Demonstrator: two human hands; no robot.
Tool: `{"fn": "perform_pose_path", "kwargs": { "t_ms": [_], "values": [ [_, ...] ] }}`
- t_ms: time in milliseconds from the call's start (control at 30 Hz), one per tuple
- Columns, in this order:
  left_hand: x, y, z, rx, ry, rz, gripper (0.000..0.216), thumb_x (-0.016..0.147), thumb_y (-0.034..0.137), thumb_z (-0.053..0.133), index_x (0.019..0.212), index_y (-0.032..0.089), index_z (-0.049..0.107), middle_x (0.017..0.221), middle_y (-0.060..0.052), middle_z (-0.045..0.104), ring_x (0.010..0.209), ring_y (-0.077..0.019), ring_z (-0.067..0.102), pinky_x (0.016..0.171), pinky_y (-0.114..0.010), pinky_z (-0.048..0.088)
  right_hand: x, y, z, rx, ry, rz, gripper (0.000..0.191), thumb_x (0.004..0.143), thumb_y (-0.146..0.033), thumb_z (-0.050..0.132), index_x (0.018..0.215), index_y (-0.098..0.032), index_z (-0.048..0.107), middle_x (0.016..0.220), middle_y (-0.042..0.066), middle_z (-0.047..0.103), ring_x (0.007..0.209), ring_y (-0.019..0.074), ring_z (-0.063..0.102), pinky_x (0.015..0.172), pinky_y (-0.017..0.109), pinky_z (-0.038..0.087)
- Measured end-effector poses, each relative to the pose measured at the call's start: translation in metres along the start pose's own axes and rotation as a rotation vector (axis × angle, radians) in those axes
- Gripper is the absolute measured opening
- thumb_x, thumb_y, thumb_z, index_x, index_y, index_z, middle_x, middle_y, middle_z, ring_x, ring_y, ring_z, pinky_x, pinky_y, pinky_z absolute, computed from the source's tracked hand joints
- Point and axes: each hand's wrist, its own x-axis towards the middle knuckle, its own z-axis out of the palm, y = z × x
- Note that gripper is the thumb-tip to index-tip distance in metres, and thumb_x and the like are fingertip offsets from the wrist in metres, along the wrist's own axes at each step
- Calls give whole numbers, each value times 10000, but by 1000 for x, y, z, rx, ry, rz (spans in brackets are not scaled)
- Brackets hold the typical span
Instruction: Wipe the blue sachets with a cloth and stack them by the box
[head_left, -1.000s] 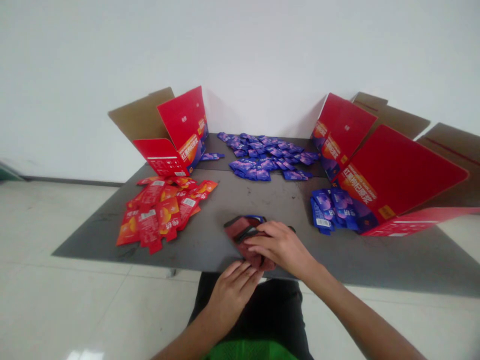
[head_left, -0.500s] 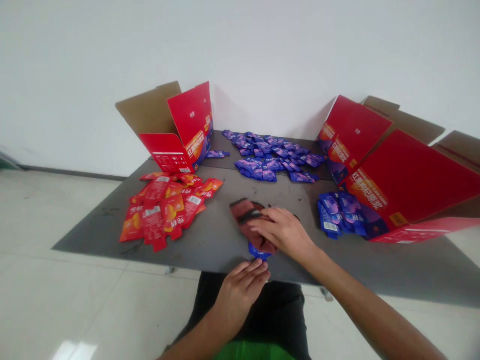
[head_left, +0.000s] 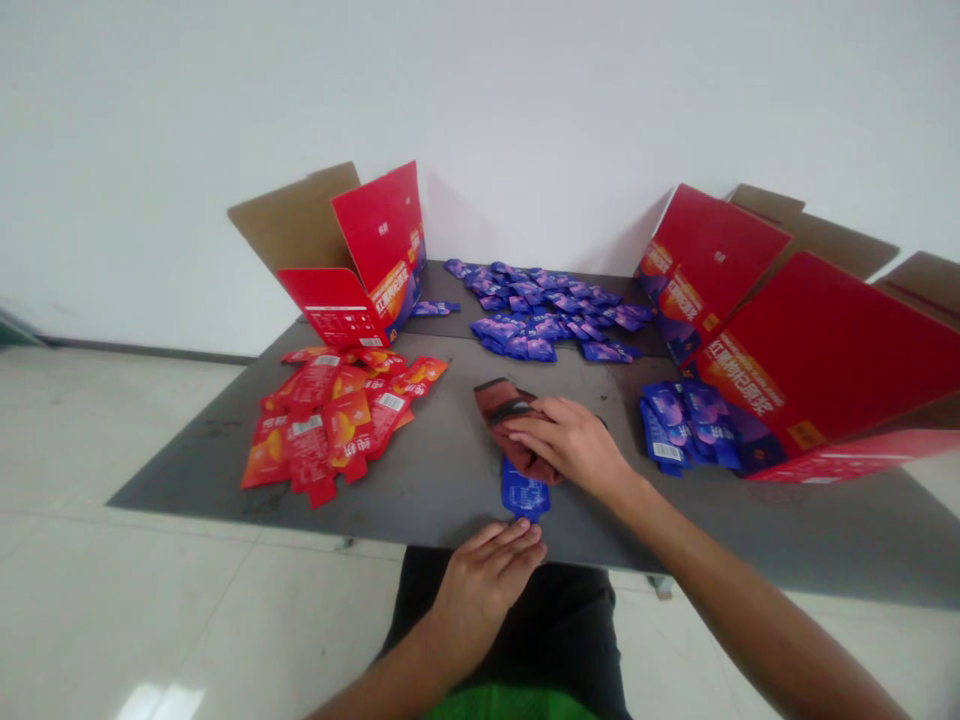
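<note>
Blue pouch (head_left: 523,492) — endwise, neck (head_left: 530,514) nearest

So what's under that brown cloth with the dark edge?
A flat blue pouch sticks out, its narrow end at the left hand. The brown cloth, under the right hand, hides the rest, so I can't see that part.

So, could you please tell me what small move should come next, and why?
Perhaps the right hand could slide the brown cloth farther from the left hand: the cloth covers the far part of the blue pouch, whose near end the left hand touches.
</note>
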Motion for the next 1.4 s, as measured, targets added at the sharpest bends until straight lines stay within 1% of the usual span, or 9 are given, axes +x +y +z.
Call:
{"fn": "perform_pose_path", "kwargs": {
  "t_ms": [133, 367, 467, 600, 733, 867, 1100, 1233, 1400],
  "values": [
    [2, 0, -1, -57, -8, -43, 323, 1094, 169, 404, 1151, 164, 721, 1077, -54, 801, 995, -171, 768, 974, -359, 600, -30, -31, 9, 162, -108, -128, 225, 1023, -420, 587, 1154, -369, 763, 1050, 6, 723, 954, 169, 653, 834, 291, 479],
    [2, -1, -2, -61, 2, -18, 334, 1097, 162, 391, 1183, 162, 714, 1203, -66, 772, 1167, -187, 720, 1013, -361, 585, 12, 23, 14, 10, -16, 43, 227, 999, -380, 635, 1149, -308, 789, 1060, 60, 731, 982, 211, 661, 864, 331, 485],
    [0, -1, 0, -61, 17, -22, 341, 1091, 149, 391, 1175, 161, 721, 1177, -74, 779, 1133, -192, 734, 998, -361, 592, -1, 1, -2, 75, 80, 7, 279, 1034, -415, 569, 1224, -327, 754, 1099, 53, 720, 995, 197, 650, 867, 320, 482],
    [0, -1, 1, -60, 24, -52, 338, 1091, 166, 401, 1127, 171, 737, 1008, -48, 807, 918, -180, 778, 955, -369, 607, -31, -33, 7, 209, -55, -134, 251, 1033, -446, 565, 1161, -362, 764, 1026, 6, 711, 942, 158, 659, 838, 283, 489],
    [1, 1, -1, -48, 8, -32, 356, 1104, 178, 368, 1151, 146, 720, 1173, -71, 781, 1112, -198, 741, 988, -370, 597, -13, 1, 28, 162, -70, -38, 238, 1007, -416, 623, 1193, -357, 760, 1077, 17, 715, 1002, 165, 663, 872, 277, 495],
    [1, 1, -1, -29, 11, -33, 353, 1107, 184, 365, 1155, 152, 714, 1205, -59, 772, 1149, -194, 729, 1000, -370, 600, 14, 31, 17, -8, 10, 94, 244, 1015, -381, 611, 1169, -305, 784, 1030, 68, 716, 965, 209, 654, 849, 323, 493],
    [-3, 0, 5, -14, 19, -61, 341, 1091, 168, 391, 1143, 165, 729, 1074, -52, 804, 984, -192, 776, 989, -396, 614, -32, -30, 13, 182, -77, -127, 259, 1035, -440, 561, 1173, -353, 762, 1036, 18, 709, 948, 161, 662, 846, 278, 500],
    [-3, 2, 1, -6, -23, -48, 347, 1095, 168, 378, 1166, 157, 718, 1212, -54, 770, 1145, -197, 731, 1037, -396, 594, -14, 6, 30, 131, -47, -1, 221, 998, -394, 643, 1173, -345, 770, 1060, 26, 718, 994, 168, 673, 864, 269, 503],
    [-2, 1, 0, -5, -19, -51, 326, 1090, 155, 402, 1167, 167, 719, 1227, -45, 765, 1168, -177, 720, 1057, -369, 583, 14, 33, 10, 28, 55, 140, 279, 1035, -374, 571, 1223, -294, 762, 1019, 75, 706, 969, 206, 658, 856, 309, 499]
  ]
}}
